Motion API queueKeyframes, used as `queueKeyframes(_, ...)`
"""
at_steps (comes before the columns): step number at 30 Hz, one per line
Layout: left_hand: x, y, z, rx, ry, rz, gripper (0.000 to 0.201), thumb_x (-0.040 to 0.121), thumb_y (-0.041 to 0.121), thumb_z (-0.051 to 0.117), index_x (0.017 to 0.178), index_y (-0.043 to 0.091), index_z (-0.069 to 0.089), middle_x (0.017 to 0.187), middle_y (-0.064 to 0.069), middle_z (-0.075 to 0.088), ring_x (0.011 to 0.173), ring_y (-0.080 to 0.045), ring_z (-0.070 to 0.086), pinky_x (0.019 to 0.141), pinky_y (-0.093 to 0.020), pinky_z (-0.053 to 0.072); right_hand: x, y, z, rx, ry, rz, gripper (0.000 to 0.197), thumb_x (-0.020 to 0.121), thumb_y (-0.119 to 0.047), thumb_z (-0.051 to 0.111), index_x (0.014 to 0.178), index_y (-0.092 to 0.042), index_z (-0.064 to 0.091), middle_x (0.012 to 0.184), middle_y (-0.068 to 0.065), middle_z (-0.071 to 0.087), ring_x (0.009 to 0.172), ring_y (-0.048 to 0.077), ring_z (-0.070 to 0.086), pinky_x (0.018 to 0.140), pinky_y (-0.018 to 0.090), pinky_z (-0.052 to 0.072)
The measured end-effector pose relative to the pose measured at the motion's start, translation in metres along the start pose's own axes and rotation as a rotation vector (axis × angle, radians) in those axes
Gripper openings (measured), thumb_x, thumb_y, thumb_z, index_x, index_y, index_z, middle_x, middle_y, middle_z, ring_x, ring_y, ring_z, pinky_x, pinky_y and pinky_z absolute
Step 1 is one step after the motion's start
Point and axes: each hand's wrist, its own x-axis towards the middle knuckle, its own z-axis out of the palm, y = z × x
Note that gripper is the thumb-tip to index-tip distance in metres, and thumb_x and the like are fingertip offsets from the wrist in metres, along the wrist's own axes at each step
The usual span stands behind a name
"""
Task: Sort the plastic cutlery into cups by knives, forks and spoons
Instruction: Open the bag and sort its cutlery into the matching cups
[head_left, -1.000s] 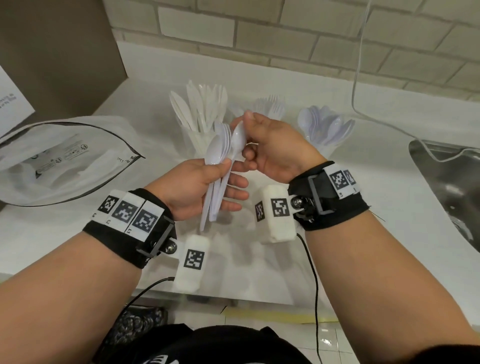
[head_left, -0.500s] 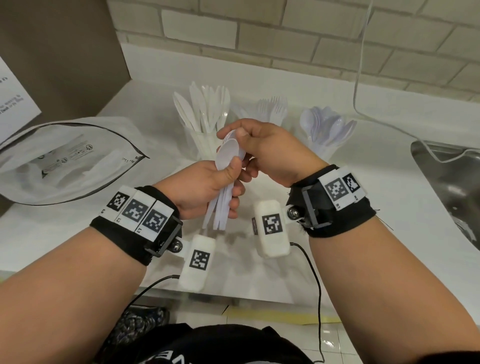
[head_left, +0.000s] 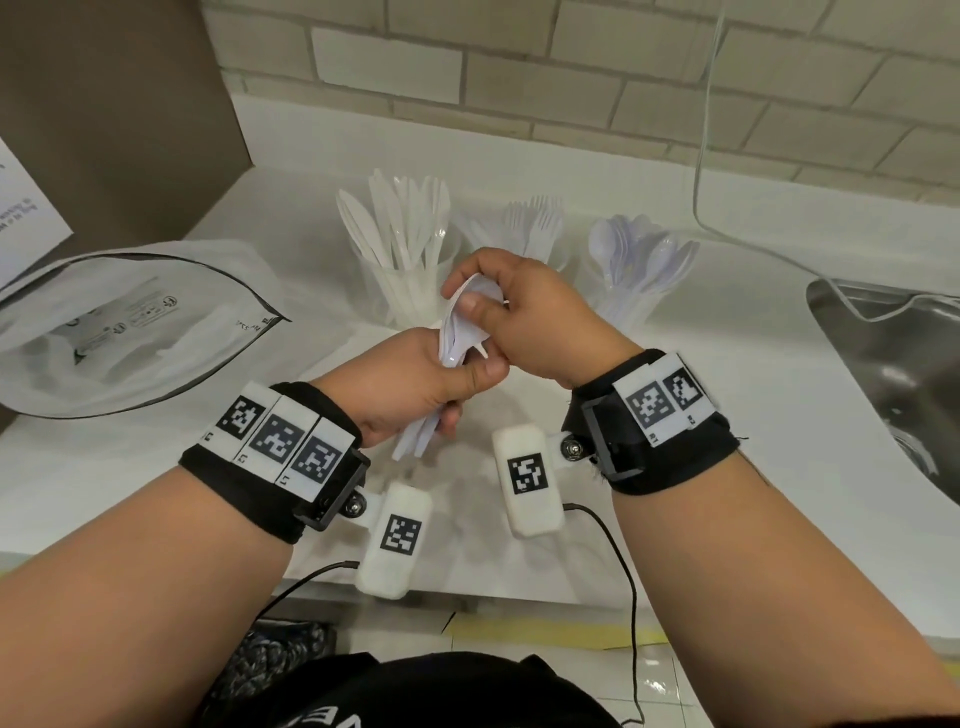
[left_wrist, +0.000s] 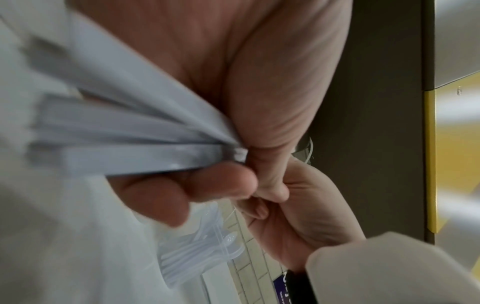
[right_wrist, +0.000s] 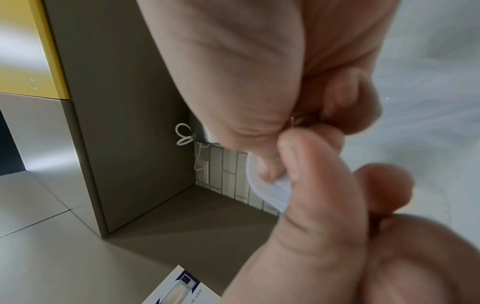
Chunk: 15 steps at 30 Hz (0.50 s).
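My left hand (head_left: 415, 384) grips a bundle of white plastic spoons (head_left: 457, 332) by the handles (left_wrist: 135, 142), above the counter's middle. My right hand (head_left: 519, 312) curls over the spoon bowls from above and pinches them (right_wrist: 272, 189) between thumb and fingers. Behind the hands stand three clear cups: one with knives (head_left: 400, 234) at the left, one with forks (head_left: 535, 218) in the middle, one with spoons (head_left: 639, 254) at the right. The forks cup is partly hidden by my right hand.
An open white plastic bag (head_left: 119, 322) lies on the counter at the left. A steel sink (head_left: 893, 374) is at the right. A thin cable (head_left: 706, 156) hangs down the brick wall. A brown panel (head_left: 104, 104) closes the left side.
Both hands have come lower and closer together. My right hand has slid down over the spoon bowls, and the bundle has been squeezed tighter.
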Motion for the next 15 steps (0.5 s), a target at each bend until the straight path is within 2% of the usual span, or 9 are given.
queueKeyframes(2, 0.000, -0.001, 0.001, 0.010, 0.024, -0.010, 0.028, 0.087, 0.032, 0.064, 0.072, 0.011, 0.054, 0.055, -0.001, 0.045, 0.049, -0.018, 0.043, 0.057, -0.032, 0.046, -0.001, 0.003, 0.000, 0.049, 0.086, 0.012, 0.014, 0.095, -0.010, 0.051, 0.095, -0.022, 0.058, 0.076, -0.014, 0.054, 0.053, -0.009, 0.052, 0.060, 0.016, 0.039)
queueKeyframes(5, -0.001, 0.000, 0.001, 0.009, 0.045, -0.047, 0.035, 0.086, 0.043, 0.059, 0.074, 0.010, 0.053, 0.050, 0.003, 0.041, 0.044, -0.014, 0.032, 0.043, -0.023, 0.034, -0.006, 0.003, 0.001, 0.169, 0.114, 0.039, 0.014, 0.097, -0.012, 0.047, 0.102, -0.023, 0.055, 0.067, -0.010, 0.049, 0.043, -0.002, 0.048, 0.048, 0.019, 0.039)
queueKeyframes(7, -0.003, 0.001, 0.003, 0.013, 0.016, -0.058, 0.041, 0.080, 0.052, 0.057, 0.076, 0.010, 0.052, 0.049, 0.003, 0.037, 0.042, -0.012, 0.026, 0.040, -0.020, 0.025, -0.011, 0.001, 0.001, 0.229, 0.079, 0.035, 0.014, 0.098, -0.015, 0.048, 0.109, -0.022, 0.053, 0.066, -0.009, 0.048, 0.041, -0.001, 0.046, 0.043, 0.016, 0.038)
queueKeyframes(10, -0.007, 0.001, 0.005, 0.003, -0.040, -0.080, 0.045, 0.075, 0.055, 0.055, 0.074, 0.011, 0.050, 0.050, 0.001, 0.034, 0.039, -0.010, 0.024, 0.038, -0.018, 0.021, -0.017, 0.001, 0.001, 0.249, 0.060, -0.009, 0.014, 0.096, -0.016, 0.054, 0.108, -0.022, 0.053, 0.070, -0.014, 0.048, 0.045, -0.004, 0.049, 0.045, 0.012, 0.038)
queueKeyframes(13, -0.009, -0.001, 0.006, 0.076, -0.063, -0.048, 0.041, 0.079, 0.051, 0.064, 0.076, 0.012, 0.049, 0.054, -0.003, 0.040, 0.039, -0.013, 0.033, 0.039, -0.022, 0.029, -0.018, 0.005, 0.001, 0.224, 0.097, 0.006, 0.009, 0.094, -0.012, 0.055, 0.093, -0.021, 0.055, 0.068, -0.013, 0.049, 0.045, -0.001, 0.047, 0.046, 0.014, 0.037)
queueKeyframes(14, -0.009, -0.001, 0.005, 0.126, -0.047, -0.021, 0.040, 0.080, 0.049, 0.066, 0.081, 0.013, 0.051, 0.060, -0.003, 0.047, 0.042, -0.015, 0.043, 0.041, -0.025, 0.037, -0.016, 0.008, -0.004, 0.201, 0.126, 0.017, 0.012, 0.094, -0.012, 0.055, 0.089, -0.023, 0.055, 0.066, -0.013, 0.050, 0.044, 0.000, 0.046, 0.045, 0.015, 0.036)
queueKeyframes(15, -0.010, 0.000, 0.004, 0.187, -0.016, -0.003, 0.040, 0.080, 0.050, 0.067, 0.090, 0.014, 0.053, 0.072, -0.001, 0.056, 0.051, -0.015, 0.055, 0.049, -0.028, 0.047, -0.013, 0.011, -0.012, 0.158, 0.175, 0.025, 0.017, 0.093, -0.012, 0.055, 0.085, -0.027, 0.054, 0.065, -0.014, 0.050, 0.045, -0.001, 0.046, 0.046, 0.014, 0.036)
